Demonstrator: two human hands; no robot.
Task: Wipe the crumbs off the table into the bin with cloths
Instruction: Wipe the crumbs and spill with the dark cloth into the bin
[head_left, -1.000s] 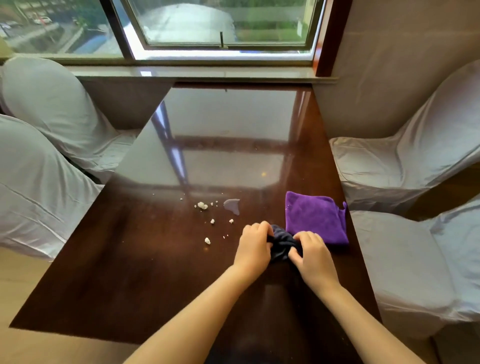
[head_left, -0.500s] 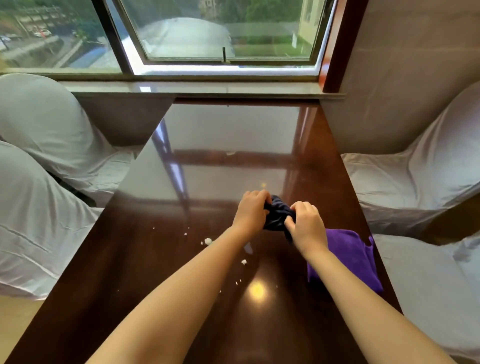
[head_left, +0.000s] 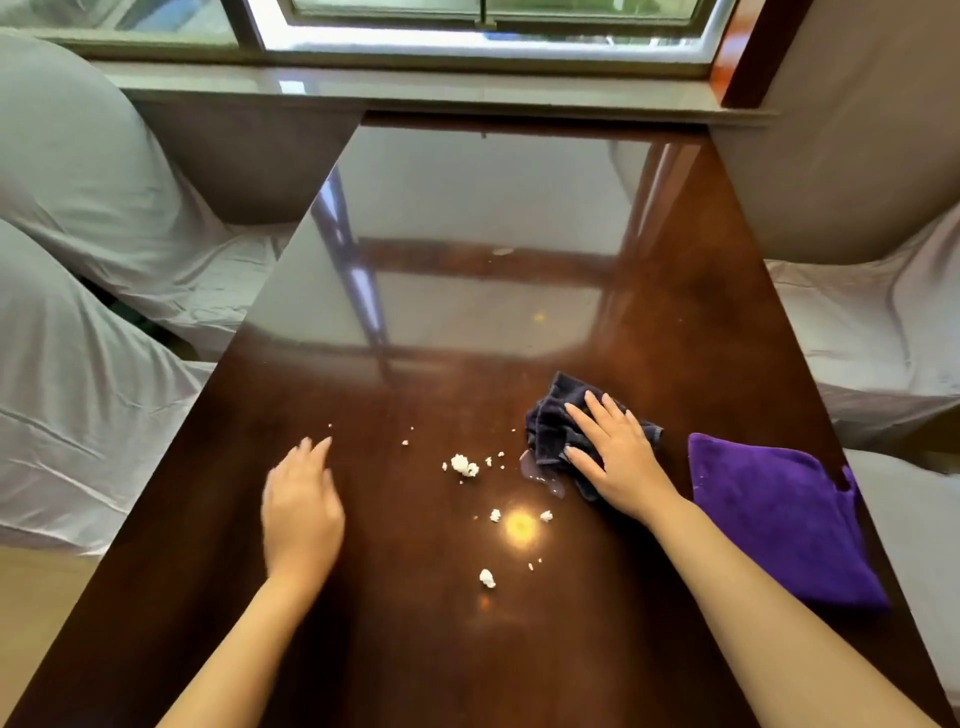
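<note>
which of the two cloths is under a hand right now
The dark navy cloth, bunched up beside the crumbs, lies under the right hand. The purple cloth lies flat and untouched near the table's right edge.

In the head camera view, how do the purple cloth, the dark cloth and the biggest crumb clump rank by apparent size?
1. purple cloth, spread flat
2. dark cloth, bunched and partly hidden under the right hand, so its true size is unsure
3. biggest crumb clump

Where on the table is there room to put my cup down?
The far half of the table, toward the window, is bare. The near edge between the two arms is bare too. The middle is crowded: crumbs, a small wet patch, the dark cloth and the purple cloth.
</note>
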